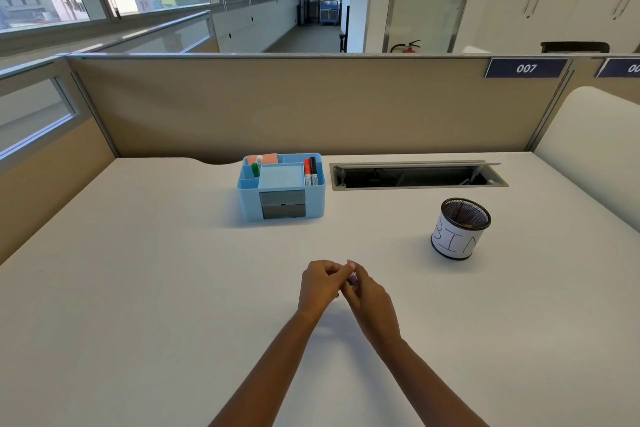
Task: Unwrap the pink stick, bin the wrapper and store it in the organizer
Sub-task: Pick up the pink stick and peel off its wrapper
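Both hands meet over the middle of the white desk. My left hand [320, 282] and my right hand [369, 298] pinch a small pink stick [352, 279] between their fingertips; only a sliver of it shows, and its wrapper cannot be made out. The blue desk organizer [249, 199] stands beyond the hands, toward the partition, with markers, a green pen and note pads in its compartments. To the right stands a black mesh cup [460, 239] with a white label reading BIN.
An open cable tray [415, 177] is sunk into the desk behind the bin cup. A tan partition wall [311, 107] closes the far edge and the left side. A white rounded panel [595, 149] rises at the right.
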The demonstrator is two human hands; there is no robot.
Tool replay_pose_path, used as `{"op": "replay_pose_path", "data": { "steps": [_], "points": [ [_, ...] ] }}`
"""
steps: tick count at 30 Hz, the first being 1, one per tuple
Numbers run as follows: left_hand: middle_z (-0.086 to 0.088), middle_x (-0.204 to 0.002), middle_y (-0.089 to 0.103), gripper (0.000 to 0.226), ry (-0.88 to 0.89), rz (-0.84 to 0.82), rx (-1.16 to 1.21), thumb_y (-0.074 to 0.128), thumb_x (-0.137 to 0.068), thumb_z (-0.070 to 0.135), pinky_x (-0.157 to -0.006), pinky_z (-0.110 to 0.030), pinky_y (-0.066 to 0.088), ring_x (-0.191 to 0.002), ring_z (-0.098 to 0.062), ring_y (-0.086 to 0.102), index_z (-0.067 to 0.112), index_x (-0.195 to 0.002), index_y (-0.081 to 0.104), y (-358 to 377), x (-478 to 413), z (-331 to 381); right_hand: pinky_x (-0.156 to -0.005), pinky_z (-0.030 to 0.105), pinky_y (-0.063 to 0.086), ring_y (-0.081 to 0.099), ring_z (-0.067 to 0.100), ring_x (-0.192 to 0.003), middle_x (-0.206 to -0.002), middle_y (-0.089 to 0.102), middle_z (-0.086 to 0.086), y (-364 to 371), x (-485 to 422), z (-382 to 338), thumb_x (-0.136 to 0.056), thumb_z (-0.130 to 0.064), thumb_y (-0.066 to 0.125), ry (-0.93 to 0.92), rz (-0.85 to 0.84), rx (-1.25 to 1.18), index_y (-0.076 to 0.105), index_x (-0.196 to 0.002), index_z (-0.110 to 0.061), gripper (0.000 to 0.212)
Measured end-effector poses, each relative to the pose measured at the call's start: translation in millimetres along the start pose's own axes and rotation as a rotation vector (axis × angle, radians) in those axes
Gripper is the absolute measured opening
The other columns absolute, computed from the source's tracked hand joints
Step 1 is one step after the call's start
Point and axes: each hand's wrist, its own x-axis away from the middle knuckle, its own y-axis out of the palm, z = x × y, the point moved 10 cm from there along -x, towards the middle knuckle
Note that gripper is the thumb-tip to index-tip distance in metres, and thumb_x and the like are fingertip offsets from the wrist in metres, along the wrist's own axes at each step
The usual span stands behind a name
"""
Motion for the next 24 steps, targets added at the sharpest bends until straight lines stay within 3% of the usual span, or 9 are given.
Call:
{"op": "replay_pose_path", "data": {
  "steps": [2, 4, 7, 10, 13, 17, 22, 24],
  "points": [
    [-0.021, -0.093, 0.072, 0.027, -0.001, 0.013, 0.015, 0.059, -0.086, 0.026, -0.062, -0.021, 0.05, -0.071, -0.02, 0.061, 0.001, -0.088, 0.069, -1, 0, 1, -0.088, 0.024, 0.046, 0.063, 0.023, -0.105, -0.117, 0.064, 0.009, 1, 1, -1, -0.091, -0.027, 0.047, 0.007, -0.023, -0.076, 0.038, -0.13, -0.012, 0.043],
    [-0.019, -0.097, 0.071, 0.027, 0.001, 0.046, 0.029, 0.058, -0.087, 0.026, -0.071, -0.029, 0.054, -0.077, -0.024, 0.062, 0.002, -0.093, 0.067, -5, 0, 2, -0.087, 0.023, 0.045, 0.062, 0.021, -0.102, -0.116, 0.062, 0.005, 3, 2, 0, -0.091, -0.023, 0.049, 0.014, -0.048, -0.143, 0.039, -0.128, -0.012, 0.04],
    [-0.019, -0.101, 0.07, 0.025, 0.038, 0.114, 0.044, 0.056, -0.088, 0.024, -0.086, -0.038, 0.054, -0.083, -0.024, 0.061, 0.001, -0.095, 0.066, -14, 0, 8, -0.071, 0.014, 0.043, 0.057, 0.009, -0.076, -0.095, 0.057, 0.001, 3, 5, 10, -0.09, -0.016, 0.05, 0.079, -0.062, -0.154, 0.042, -0.121, -0.01, 0.033],
    [-0.017, -0.109, 0.066, 0.025, 0.136, 0.167, -0.099, 0.055, -0.089, 0.022, -0.089, -0.029, 0.048, -0.092, -0.021, 0.059, 0.003, -0.101, 0.062, -22, 2, 15, -0.058, 0.004, 0.04, 0.048, 0.004, -0.063, -0.085, 0.055, 0.004, 1, 9, 20, -0.087, -0.005, 0.048, 0.116, -0.047, -0.169, 0.046, -0.108, -0.009, 0.021],
    [-0.014, -0.124, 0.056, 0.029, 0.208, 0.097, -0.368, 0.049, -0.092, 0.02, -0.092, -0.026, 0.045, -0.108, -0.024, 0.057, 0.004, -0.116, 0.052, -13, 4, 13, -0.061, 0.002, 0.041, 0.049, 0.006, -0.068, -0.087, 0.056, 0.006, -3, 11, 25, -0.088, -0.001, 0.046, 0.129, -0.01, -0.217, 0.049, -0.103, -0.008, 0.017],
    [-0.012, -0.126, 0.05, 0.028, 0.305, -0.026, -0.783, 0.045, -0.093, 0.014, -0.092, -0.025, 0.047, -0.106, -0.02, 0.054, 0.006, -0.12, 0.045, 10, 6, 3, -0.071, -0.001, 0.039, 0.051, 0.015, -0.089, -0.101, 0.053, 0.005, -9, 12, 29, -0.087, 0.001, 0.048, 0.122, 0.03, -0.241, 0.051, -0.109, -0.005, 0.023],
    [-0.015, -0.126, 0.049, 0.031, 0.322, -0.088, -0.943, 0.048, -0.091, 0.003, -0.092, -0.029, 0.047, -0.107, -0.023, 0.051, 0.004, -0.122, 0.042, 22, 4, -14, -0.071, -0.007, 0.035, 0.05, 0.006, -0.088, -0.103, 0.049, 0.007, -18, 12, 33, -0.087, 0.001, 0.049, 0.103, 0.066, -0.249, 0.052, -0.111, -0.005, 0.025],
    [-0.014, -0.129, 0.048, 0.034, 0.322, -0.099, -0.946, 0.047, -0.091, 0.003, -0.095, -0.029, 0.045, -0.111, -0.024, 0.051, 0.005, -0.124, 0.041, 24, 2, -19, -0.071, -0.008, 0.034, 0.05, 0.01, -0.089, -0.105, 0.048, 0.007, -20, 11, 36, -0.087, 0.001, 0.049, 0.101, 0.07, -0.241, 0.052, -0.113, -0.005, 0.027]
  ]
}}
